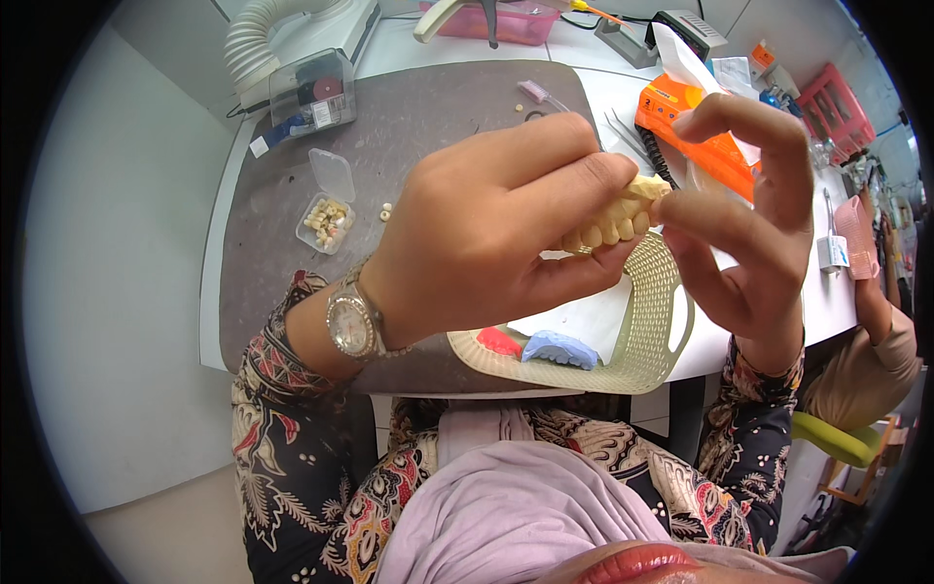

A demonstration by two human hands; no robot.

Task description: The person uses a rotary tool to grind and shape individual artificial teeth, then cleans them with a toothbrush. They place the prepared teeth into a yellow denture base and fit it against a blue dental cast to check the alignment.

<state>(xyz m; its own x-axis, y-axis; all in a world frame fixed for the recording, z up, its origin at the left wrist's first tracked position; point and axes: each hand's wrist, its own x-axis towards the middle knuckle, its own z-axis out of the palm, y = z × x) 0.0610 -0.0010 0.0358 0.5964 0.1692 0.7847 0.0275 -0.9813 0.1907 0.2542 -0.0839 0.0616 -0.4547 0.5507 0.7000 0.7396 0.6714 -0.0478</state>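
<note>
My left hand (486, 200) is raised above the table, its thumb and fingers closed around a yellowish dental cast (608, 224) whose row of teeth faces me. At the cast's right end, my right hand (754, 214) presses against it with the lower digits, while one finger is bent upward and away from it. Part of the cast is hidden by my fingers. Below it stands a pale green perforated basket (671, 302) with white paper (584, 316), a blue dental impression piece (559, 350) and a red piece (499, 341) inside.
A small clear box (313, 236) of tooth pieces lies open on the grey mat (268, 204), with loose tooth pieces (386, 211) beside it. Behind are a clear container (311, 92) and a white hose (258, 49). Metal instruments (628, 141) and an orange tissue pack (696, 127) lie at right. Another person's arm (873, 326) shows far right.
</note>
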